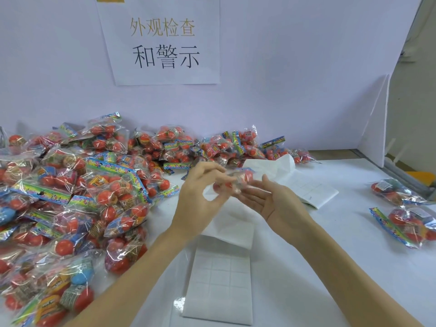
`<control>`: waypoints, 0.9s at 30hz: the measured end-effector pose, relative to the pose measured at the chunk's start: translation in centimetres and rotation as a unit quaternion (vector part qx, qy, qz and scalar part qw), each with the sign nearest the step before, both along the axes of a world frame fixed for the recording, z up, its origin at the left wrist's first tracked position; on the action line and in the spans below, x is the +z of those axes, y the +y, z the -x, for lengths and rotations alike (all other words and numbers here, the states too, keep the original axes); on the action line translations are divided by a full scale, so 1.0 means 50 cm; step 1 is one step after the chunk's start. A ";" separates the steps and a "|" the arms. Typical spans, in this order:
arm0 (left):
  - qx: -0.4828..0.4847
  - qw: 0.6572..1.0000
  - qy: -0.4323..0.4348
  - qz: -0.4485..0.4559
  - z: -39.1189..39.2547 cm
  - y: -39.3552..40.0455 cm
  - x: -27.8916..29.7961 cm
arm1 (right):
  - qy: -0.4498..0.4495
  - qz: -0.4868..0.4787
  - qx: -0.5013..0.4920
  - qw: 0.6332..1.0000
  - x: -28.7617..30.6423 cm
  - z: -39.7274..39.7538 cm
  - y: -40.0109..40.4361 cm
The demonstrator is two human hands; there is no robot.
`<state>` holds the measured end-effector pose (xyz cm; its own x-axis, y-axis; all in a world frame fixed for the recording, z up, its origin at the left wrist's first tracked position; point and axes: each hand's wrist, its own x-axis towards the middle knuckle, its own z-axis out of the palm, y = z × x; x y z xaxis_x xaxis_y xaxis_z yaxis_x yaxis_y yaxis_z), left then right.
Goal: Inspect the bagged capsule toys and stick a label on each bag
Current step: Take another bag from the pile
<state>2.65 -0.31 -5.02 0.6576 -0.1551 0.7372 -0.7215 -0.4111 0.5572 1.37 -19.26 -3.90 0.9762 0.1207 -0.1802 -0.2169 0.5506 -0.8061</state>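
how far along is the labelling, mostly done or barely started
Barely started, it seems. Done: only two bags lie set apart on the right; the farther one shows a white label, the nearer is unclear. In hand: the left hand pinches one blurred bag over the open right hand. Left: a big pile on the left, with label sheets ready.

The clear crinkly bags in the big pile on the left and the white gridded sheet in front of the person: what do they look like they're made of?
The clear crinkly bags in the pile look like thin glossy plastic film: see-through, creased, with sharp glints. The white gridded sheet looks like matt paper label stock, flat, with faint cut lines marking rectangles; its material is not certain.
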 end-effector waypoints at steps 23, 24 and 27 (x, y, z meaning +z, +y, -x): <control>-0.088 0.827 0.392 0.393 -0.010 0.013 0.027 | -0.117 0.205 0.007 0.972 0.003 0.004 0.013; -0.085 0.826 0.394 0.394 -0.010 0.015 0.028 | -0.115 0.219 0.011 0.969 0.002 0.005 0.012; -0.087 0.831 0.416 0.358 -0.015 0.020 0.024 | -0.099 0.243 0.002 0.965 -0.001 0.006 0.011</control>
